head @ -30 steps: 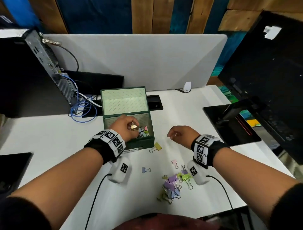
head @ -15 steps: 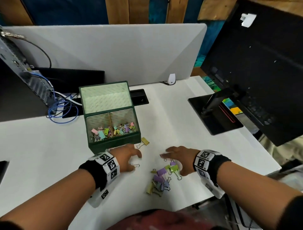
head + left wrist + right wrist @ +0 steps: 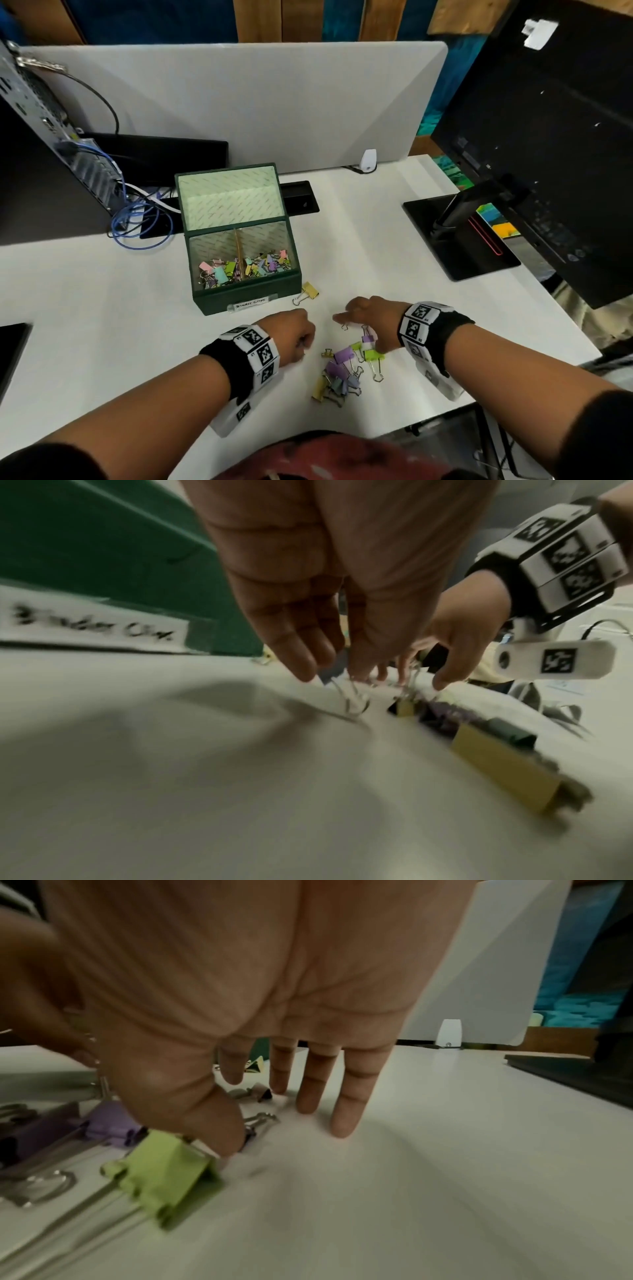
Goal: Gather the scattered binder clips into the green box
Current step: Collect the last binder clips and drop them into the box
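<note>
The green box (image 3: 239, 303) stands open on the white desk with several coloured binder clips inside; its front wall (image 3: 103, 547) carries a label. A yellow clip (image 3: 310, 289) lies by its front right corner. A pile of clips (image 3: 339, 371) lies nearer me. My left hand (image 3: 301, 337) is low over the desk left of the pile, and in the left wrist view my left hand (image 3: 329, 674) pinches a small blue clip (image 3: 334, 670). My right hand (image 3: 346, 318) has straight fingers touching the desk by a small clip (image 3: 258, 1092). Its thumb sits beside a green clip (image 3: 164, 1167).
A grey divider panel (image 3: 239, 102) closes the back. A computer case with blue cables (image 3: 137, 226) stands at the left. A black monitor (image 3: 548, 137) and its stand base (image 3: 459, 236) fill the right. The desk's front edge runs just below the pile.
My left hand left the box, came down to the desk and took the small blue clip. My right hand moved nearer, onto the pile's far edge.
</note>
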The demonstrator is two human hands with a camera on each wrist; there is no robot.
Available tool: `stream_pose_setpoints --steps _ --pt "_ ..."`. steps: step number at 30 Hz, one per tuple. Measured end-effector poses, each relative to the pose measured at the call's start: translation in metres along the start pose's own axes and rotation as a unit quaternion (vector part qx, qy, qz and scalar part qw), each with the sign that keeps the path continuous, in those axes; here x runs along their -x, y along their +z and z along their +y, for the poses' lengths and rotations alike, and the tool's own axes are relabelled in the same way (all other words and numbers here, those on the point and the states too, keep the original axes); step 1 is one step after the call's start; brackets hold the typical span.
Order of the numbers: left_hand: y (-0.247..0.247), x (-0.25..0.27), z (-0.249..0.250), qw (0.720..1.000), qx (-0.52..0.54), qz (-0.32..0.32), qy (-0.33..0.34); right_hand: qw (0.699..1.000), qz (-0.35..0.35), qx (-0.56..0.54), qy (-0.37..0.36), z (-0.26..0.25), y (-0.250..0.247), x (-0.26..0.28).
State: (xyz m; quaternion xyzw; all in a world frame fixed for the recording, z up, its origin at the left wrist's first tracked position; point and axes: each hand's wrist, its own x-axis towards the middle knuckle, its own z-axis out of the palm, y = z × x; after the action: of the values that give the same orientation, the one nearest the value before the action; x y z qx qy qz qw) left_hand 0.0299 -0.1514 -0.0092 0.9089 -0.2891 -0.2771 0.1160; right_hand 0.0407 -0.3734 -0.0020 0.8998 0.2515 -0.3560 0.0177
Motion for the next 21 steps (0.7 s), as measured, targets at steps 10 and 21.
stream_pose_setpoints --steps 10,21 --pt "0.010 -0.008 0.020 0.999 -0.001 0.002 -0.035 0.999 0.039 -0.009 -0.010 0.002 0.012 -0.001" --pt "0.015 -0.029 0.032 0.999 0.026 -0.003 -0.028 0.992 0.097 -0.081 0.000 -0.006 0.017 -0.011"
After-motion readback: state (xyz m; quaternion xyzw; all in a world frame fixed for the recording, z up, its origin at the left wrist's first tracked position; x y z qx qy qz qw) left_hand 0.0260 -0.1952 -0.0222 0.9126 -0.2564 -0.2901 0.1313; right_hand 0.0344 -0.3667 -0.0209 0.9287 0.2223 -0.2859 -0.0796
